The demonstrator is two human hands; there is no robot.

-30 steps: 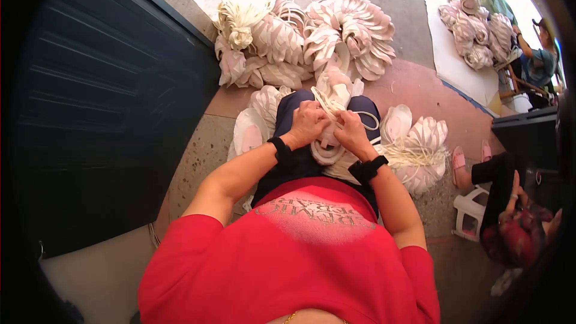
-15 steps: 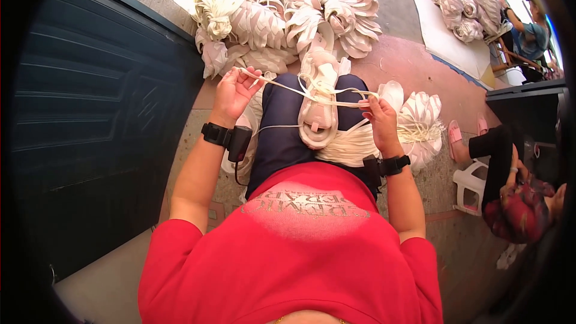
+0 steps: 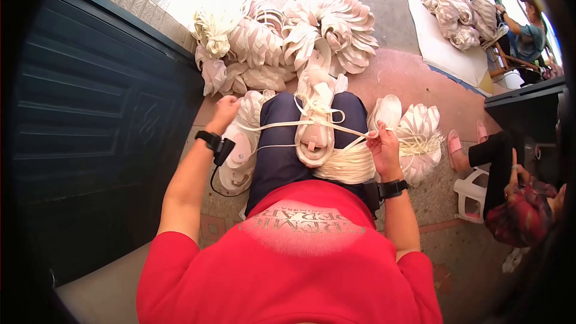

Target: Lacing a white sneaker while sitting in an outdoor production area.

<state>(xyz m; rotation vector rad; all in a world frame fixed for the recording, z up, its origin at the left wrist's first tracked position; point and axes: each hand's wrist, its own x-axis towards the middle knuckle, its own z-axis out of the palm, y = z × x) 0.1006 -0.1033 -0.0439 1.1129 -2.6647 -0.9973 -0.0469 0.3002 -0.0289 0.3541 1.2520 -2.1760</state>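
A pale pink and cream shoe [image 3: 313, 138] rests lengthwise between my thighs, its toe toward me. Cream shoelace [image 3: 277, 125] is looped over its upper and stretches out to both sides. My right hand [image 3: 385, 147] pinches the lace on the right, drawn taut from the shoe. On the left, my left hand [image 3: 225, 113] is raised with curled fingers; the left lace stops close beside it, and whether the fingers grip it is hidden. A bundle of cream laces [image 3: 348, 165] lies across my lap under the right stretch.
Piles of pinkish shoe uppers [image 3: 327, 21] lie on the floor ahead. More shoe parts flank my legs, left [image 3: 237, 156] and right [image 3: 418, 126]. A dark door [image 3: 90, 114] stands at left. At right, a person sits on a white stool [image 3: 471, 195]; another works farther off.
My left hand has moved down and slightly left, its fingers now curled in. The left lace has dropped lower. My right hand has lowered with its lace, which now slants down to the right.
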